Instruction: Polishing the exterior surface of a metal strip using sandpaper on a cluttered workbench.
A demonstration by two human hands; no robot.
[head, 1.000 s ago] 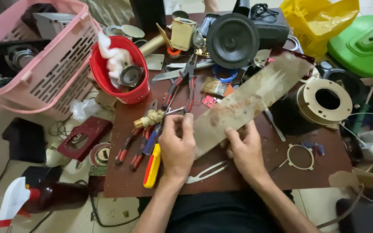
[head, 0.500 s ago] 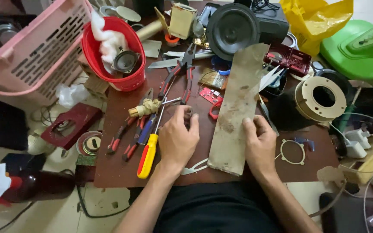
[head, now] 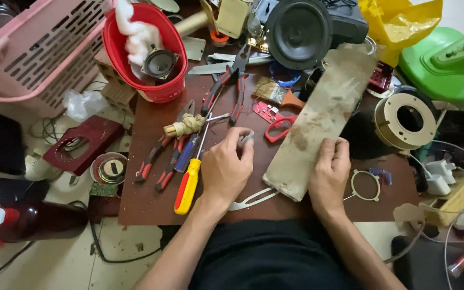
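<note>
A long, stained, off-white flat blade [head: 323, 107] lies slanted across the brown table [head: 151, 198], its upper end toward the back right. My right hand [head: 328, 172] grips its lower end, thumb on top. My left hand [head: 225, 169] is just left of the blade and off it, with its fingertips pinched on a small grey piece [head: 247, 137]. A yellow-handled screwdriver [head: 189, 185] lies right beside my left hand. A pale forked metal strip [head: 253, 198] sits on the table between my wrists.
Red-handled pliers [head: 232, 80], cutters [head: 154, 156] and red scissors [head: 280, 126] crowd the table's left and middle. A red bucket [head: 159, 91] and pink basket [head: 33, 59] stand at the back left, a black speaker [head: 299, 32] behind, a beige ring [head: 404, 121] and wire ring [head: 365, 185] to the right.
The blade swung from slanted to nearly upright and back to slanted right. My left hand came off the blade's edge and now pinches a small grey piece.
</note>
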